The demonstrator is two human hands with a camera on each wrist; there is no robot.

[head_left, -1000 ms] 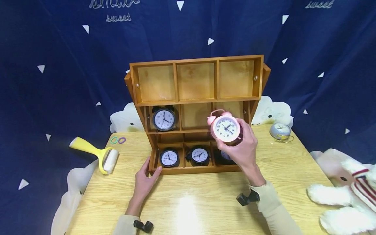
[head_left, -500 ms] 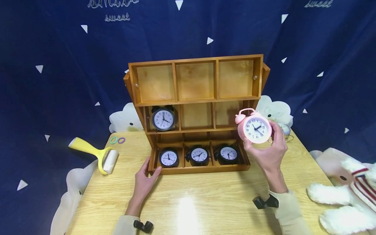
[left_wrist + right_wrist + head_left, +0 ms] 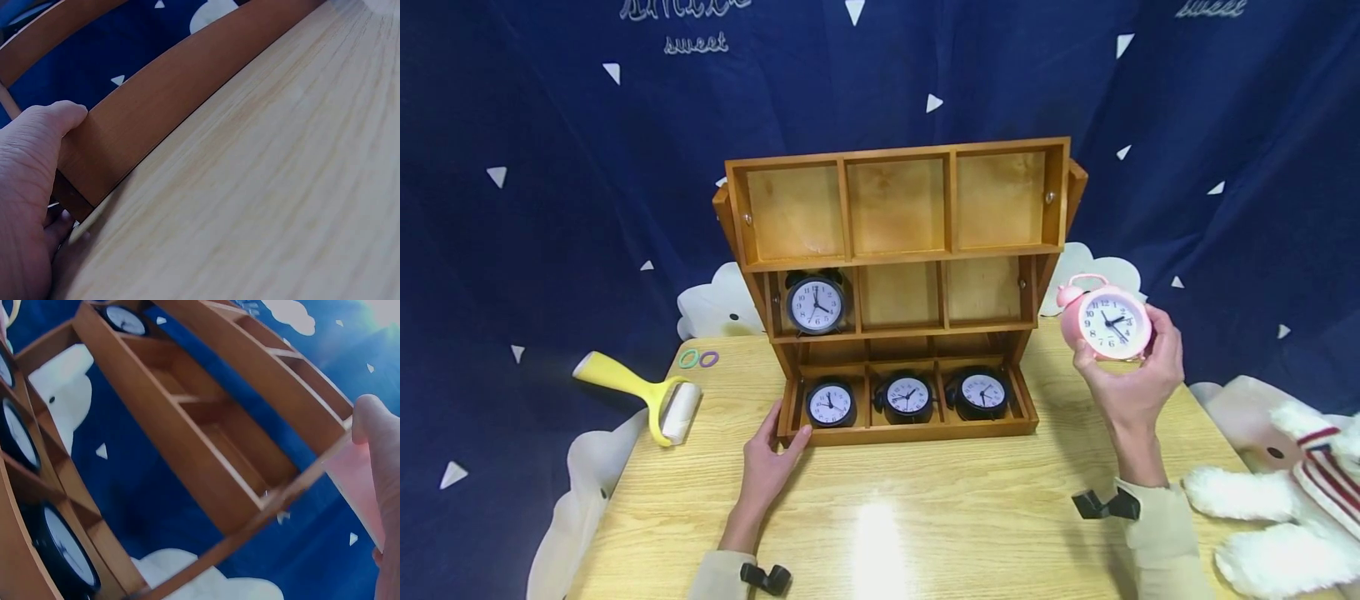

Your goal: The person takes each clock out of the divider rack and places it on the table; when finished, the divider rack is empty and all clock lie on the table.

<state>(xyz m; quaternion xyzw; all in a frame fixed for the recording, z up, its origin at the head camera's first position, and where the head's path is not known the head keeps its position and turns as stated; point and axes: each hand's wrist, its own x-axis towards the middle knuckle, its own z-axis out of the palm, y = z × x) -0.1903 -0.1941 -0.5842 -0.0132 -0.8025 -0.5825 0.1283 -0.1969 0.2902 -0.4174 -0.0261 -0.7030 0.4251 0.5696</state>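
Observation:
My right hand (image 3: pixel 1135 379) holds a pink twin-bell alarm clock (image 3: pixel 1114 325) in the air, right of the wooden shelf (image 3: pixel 910 432), its dial towards the head camera. In the right wrist view, a piece of the clock's pink body (image 3: pixel 359 478) shows beside the thumb. My left hand (image 3: pixel 769 457) grips the shelf's lower left front corner, thumb on the front board (image 3: pixel 106 150) and fingers round the side. Black alarm clocks sit in the bottom tier: left (image 3: pixel 831 404), middle (image 3: pixel 907 396) and right (image 3: pixel 982 393). One more black clock (image 3: pixel 816 305) stands in the middle tier's left compartment.
On the table's left lie a yellow-handled lint roller (image 3: pixel 625 379), a green ring (image 3: pixel 688 358) and a purple ring (image 3: pixel 709 358). A white plush toy (image 3: pixel 1285 550) is at the right edge. Behind the table hangs a dark blue curtain (image 3: pixel 550 250).
My right hand has carried the pink alarm clock rightwards, away from the shelf. The bottom right black clock is uncovered, and the grey-blue clock at the right is hidden. My left hand stays put.

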